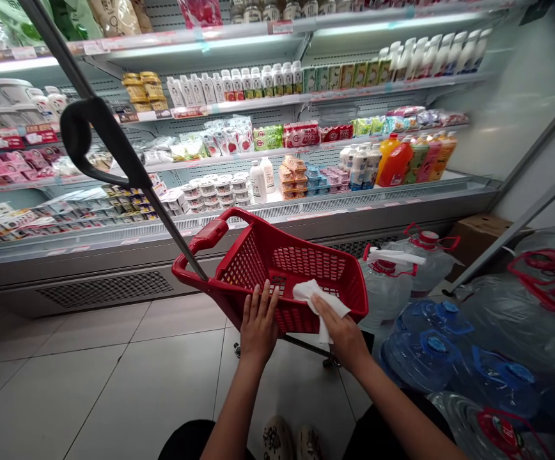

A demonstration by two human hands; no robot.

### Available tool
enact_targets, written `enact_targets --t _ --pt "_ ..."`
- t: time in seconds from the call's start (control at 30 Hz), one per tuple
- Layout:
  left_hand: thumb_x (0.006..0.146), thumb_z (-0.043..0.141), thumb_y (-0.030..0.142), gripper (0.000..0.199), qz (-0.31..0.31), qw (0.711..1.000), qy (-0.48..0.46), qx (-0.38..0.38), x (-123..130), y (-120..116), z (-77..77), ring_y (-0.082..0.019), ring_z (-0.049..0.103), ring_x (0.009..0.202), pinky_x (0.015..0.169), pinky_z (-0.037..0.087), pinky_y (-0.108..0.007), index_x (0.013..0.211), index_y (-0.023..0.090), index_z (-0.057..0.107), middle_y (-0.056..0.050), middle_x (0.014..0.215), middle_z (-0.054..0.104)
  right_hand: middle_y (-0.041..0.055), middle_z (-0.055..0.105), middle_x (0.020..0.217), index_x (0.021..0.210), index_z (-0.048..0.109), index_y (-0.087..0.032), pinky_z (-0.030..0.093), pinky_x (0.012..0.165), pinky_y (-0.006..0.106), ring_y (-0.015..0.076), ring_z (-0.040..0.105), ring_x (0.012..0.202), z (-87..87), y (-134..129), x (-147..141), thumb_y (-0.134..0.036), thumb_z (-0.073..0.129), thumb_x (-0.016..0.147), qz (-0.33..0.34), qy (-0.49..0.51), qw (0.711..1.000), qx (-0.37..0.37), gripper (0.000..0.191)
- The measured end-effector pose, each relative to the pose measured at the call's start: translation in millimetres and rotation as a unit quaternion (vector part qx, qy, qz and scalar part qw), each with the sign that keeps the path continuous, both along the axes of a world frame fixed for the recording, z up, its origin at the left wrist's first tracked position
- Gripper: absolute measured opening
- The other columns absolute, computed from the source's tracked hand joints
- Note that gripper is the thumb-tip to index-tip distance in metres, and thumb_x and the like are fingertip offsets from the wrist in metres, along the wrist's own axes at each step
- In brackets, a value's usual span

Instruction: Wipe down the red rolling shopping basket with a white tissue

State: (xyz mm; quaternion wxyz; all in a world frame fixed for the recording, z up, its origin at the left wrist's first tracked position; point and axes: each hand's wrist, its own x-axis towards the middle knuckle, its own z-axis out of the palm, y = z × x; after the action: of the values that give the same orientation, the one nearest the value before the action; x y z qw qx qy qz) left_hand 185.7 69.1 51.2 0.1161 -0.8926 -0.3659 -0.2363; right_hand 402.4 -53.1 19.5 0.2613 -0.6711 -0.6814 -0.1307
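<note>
Basket (301,319) open above, bottles (382,291) seemingly close

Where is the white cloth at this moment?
In the head view, right of centre: the white cloth is under the right hand, draped over the near rim of the red basket.

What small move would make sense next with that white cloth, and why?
Probably a short slide of the white cloth along the near rim of the red cart, toward the left hand. The right hand holds the cloth over that rim, the left hand rests spread on it farther along, and the stretch between them looks bare.
</note>
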Motion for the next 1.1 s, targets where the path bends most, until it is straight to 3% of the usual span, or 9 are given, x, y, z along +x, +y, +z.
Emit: enact_targets --t 0.13,0.23,0.43,0.53,0.6,0.8,0.93,1.0,1.1 --pt "0.083 0.066 0.017 0.087 0.035 0.999 -0.028 -0.027 1.1 7.7 9.7 -0.035 0.014 0.162 0.131 0.007 -0.061 0.163 0.029 0.035 -0.007 0.175 0.017 0.0082 0.046 0.162 0.169 0.006 -0.024 0.054 0.109 0.040 0.0239 0.053 0.143 -10.8 -29.1 27.8 0.003 0.040 0.083 -0.066 0.010 0.998 -0.010 0.096" --pt "0.081 0.071 0.019 0.085 0.053 0.995 -0.073 -0.044 15.1 4.0 12.2 -0.042 0.005 0.161 0.128 0.011 -0.068 0.160 0.033 0.042 -0.005 0.176 0.009 0.0079 0.046 0.163 0.169 0.003 -0.025 0.056 0.104 0.041 0.0256 0.057 0.139 -14.0 -38.2 22.7 0.003 0.040 0.082 -0.090 0.009 0.996 -0.019 0.098" --pt "0.089 0.066 0.028 0.057 0.024 0.990 -0.118 -0.080 42.9 -19.2 -3.8 -0.045 -0.008 0.160 0.126 0.016 -0.072 0.146 0.029 0.061 -0.005 0.177 0.009 0.0061 0.034 0.168 0.168 0.002 -0.027 0.060 0.095 0.035 0.0233 0.066 0.127 -7.5 -12.4 -23.2 0.007 0.038 0.079 -0.005 0.000 0.999 -0.040 0.102" --pt "0.091 0.062 0.022 0.057 0.021 0.992 -0.099 -0.080 35.3 -23.0 -10.1 -0.043 -0.005 0.161 0.127 0.017 -0.069 0.147 0.023 0.059 -0.008 0.177 0.007 0.0068 0.033 0.168 0.168 0.009 -0.029 0.062 0.083 0.031 0.0212 0.073 0.108 -1.6 -0.6 -37.1 0.006 0.038 0.082 0.028 -0.007 0.998 -0.057 0.098" --pt "0.092 0.060 0.020 0.057 0.012 0.994 -0.080 -0.077 23.3 -20.7 -10.2 -0.041 -0.002 0.162 0.127 0.018 -0.067 0.148 0.024 0.058 -0.007 0.177 0.006 0.0052 0.034 0.167 0.168 0.015 -0.032 0.062 0.083 0.030 0.0200 0.074 0.106 1.6 -1.5 -38.0 0.006 0.039 0.083 0.054 -0.007 0.997 -0.063 0.096" --pt "0.096 0.054 0.016 0.053 -0.021 0.994 -0.083 -0.073 -3.2 -4.3 -4.5 -0.037 -0.002 0.162 0.127 0.023 -0.063 0.146 0.032 0.060 0.000 0.177 0.003 0.0015 0.044 0.163 0.165 0.025 -0.036 0.059 0.095 0.028 0.0174 0.066 0.126 3.2 -38.0 -4.6 0.010 0.038 0.076 0.117 0.015 0.989 -0.083 0.101" --pt "0.094 0.056 0.017 0.050 0.001 0.991 -0.104 -0.084 -0.3 -1.9 -3.2 -0.037 -0.002 0.162 0.127 0.020 -0.064 0.141 0.031 0.064 0.000 0.177 0.008 0.0042 0.047 0.162 0.166 0.023 -0.033 0.058 0.102 0.034 0.0203 0.061 0.134 -3.6 -57.6 20.1 0.012 0.037 0.070 0.012 0.015 0.997 -0.074 0.107" --pt "0.093 0.058 0.019 0.053 0.023 0.990 -0.109 -0.087 4.7 -4.1 -5.2 -0.038 0.000 0.162 0.128 0.017 -0.066 0.144 0.030 0.062 -0.002 0.177 0.010 0.0065 0.046 0.162 0.167 0.018 -0.029 0.056 0.105 0.040 0.0238 0.060 0.136 -7.6 -56.1 16.2 0.010 0.041 0.069 -0.023 0.009 0.997 -0.072 0.108" --pt "0.093 0.057 0.020 0.061 0.036 0.990 -0.103 -0.087 12.6 -7.1 -13.2 -0.037 0.003 0.162 0.129 0.014 -0.065 0.154 0.024 0.051 -0.009 0.176 0.011 0.0104 0.039 0.166 0.169 0.009 -0.022 0.055 0.107 0.043 0.0272 0.055 0.141 -11.6 -39.3 -15.3 0.009 0.043 0.068 -0.012 0.000 0.997 -0.074 0.110"
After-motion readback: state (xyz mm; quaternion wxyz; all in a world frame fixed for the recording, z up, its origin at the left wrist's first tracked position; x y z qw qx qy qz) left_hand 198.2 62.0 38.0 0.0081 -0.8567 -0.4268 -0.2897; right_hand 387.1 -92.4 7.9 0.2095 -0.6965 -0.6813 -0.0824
